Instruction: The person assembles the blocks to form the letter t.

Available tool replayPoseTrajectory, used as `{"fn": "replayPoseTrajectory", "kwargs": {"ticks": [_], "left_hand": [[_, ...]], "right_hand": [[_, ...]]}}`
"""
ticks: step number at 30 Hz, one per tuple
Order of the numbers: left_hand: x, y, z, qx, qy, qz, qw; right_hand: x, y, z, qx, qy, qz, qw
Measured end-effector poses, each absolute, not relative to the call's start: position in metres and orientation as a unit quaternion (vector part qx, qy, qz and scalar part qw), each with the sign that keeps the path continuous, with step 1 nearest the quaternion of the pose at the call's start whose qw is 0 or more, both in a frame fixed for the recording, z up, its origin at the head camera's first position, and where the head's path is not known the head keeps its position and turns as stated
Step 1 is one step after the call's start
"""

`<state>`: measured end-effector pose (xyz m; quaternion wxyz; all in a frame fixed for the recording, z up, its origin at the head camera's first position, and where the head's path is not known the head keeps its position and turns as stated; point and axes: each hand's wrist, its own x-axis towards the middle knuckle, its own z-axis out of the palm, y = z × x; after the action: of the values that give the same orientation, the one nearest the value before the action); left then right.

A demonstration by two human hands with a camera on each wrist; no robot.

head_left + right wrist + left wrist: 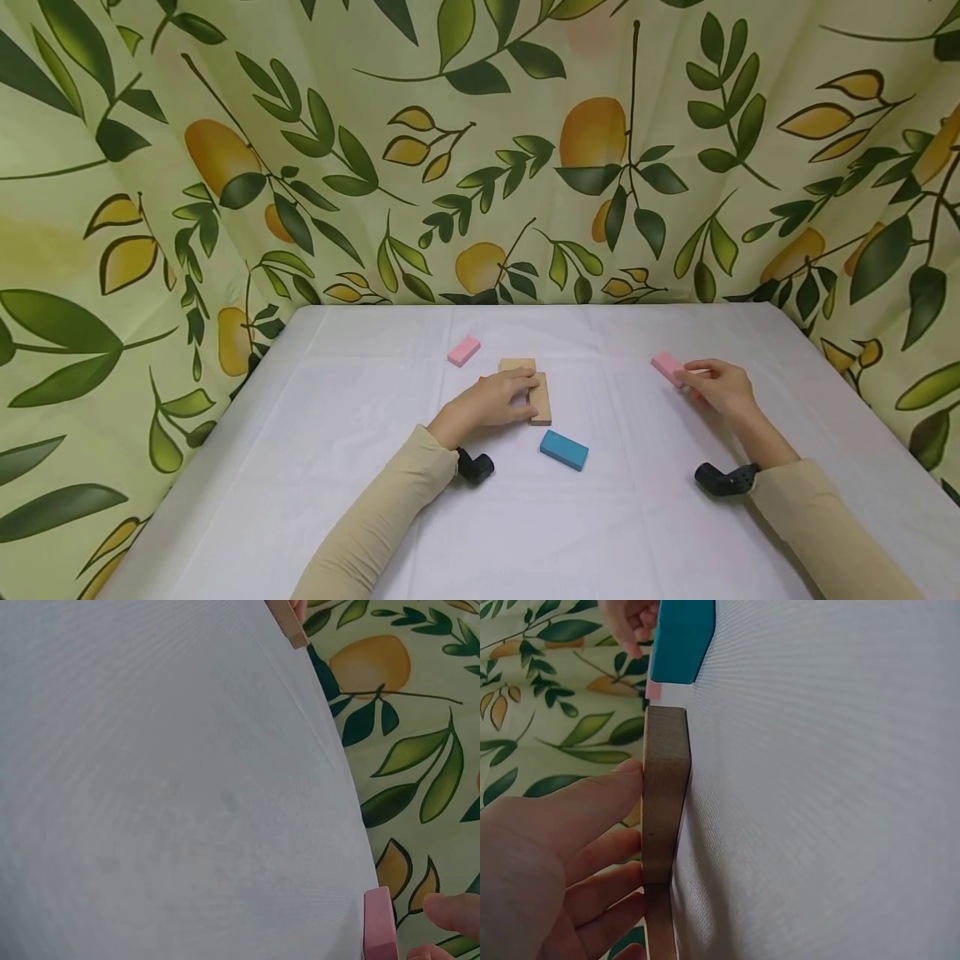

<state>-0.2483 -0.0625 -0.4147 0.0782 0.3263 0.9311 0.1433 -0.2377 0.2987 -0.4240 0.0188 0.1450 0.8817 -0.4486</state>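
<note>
In the head view my left hand [491, 400] lies over two plain wooden blocks. Its thumb and fingertips touch the nearer wooden block [541, 400], and the left wrist view shows them all along one face of that block [665, 795]. The other wooden block [517, 364] adjoins its far end, partly covered by the fingers. My right hand [722, 387] is at a pink block [666, 368], fingertips at its near end in the head view; the right wrist view shows the thumb apart from this pink block [379, 922]. Something orange [699, 397] shows beneath the right hand, mostly hidden.
A blue block [564, 450] lies nearer to me than the wooden pair. Another pink block [464, 351] sits farther back, left of them. An orange bit [482, 379] peeks out behind my left hand. White cloth [622, 533] covers the table; a leaf-patterned curtain [510, 167] hangs behind it.
</note>
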Motion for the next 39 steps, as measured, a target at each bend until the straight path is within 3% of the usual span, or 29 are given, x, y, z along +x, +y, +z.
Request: {"fn": "replayPoseTrajectory", "kwargs": {"ticks": [8,20,39], "left_hand": [[-0.2481,-0.0630,-0.4150,0.323,0.931,0.150,0.078],[-0.2503,-0.0620,-0.4155,0.324,0.931,0.146,0.083],[-0.2501,-0.0618,-0.4151,0.321,0.931,0.148,0.087]], "right_hand": [[-0.2432,0.3025,-0.4287,0.191,0.879,-0.434,0.049],[-0.2466,0.3029,-0.4280,0.189,0.879,-0.432,0.074],[-0.2482,0.3007,-0.4316,0.218,0.872,-0.435,0.050]]}}
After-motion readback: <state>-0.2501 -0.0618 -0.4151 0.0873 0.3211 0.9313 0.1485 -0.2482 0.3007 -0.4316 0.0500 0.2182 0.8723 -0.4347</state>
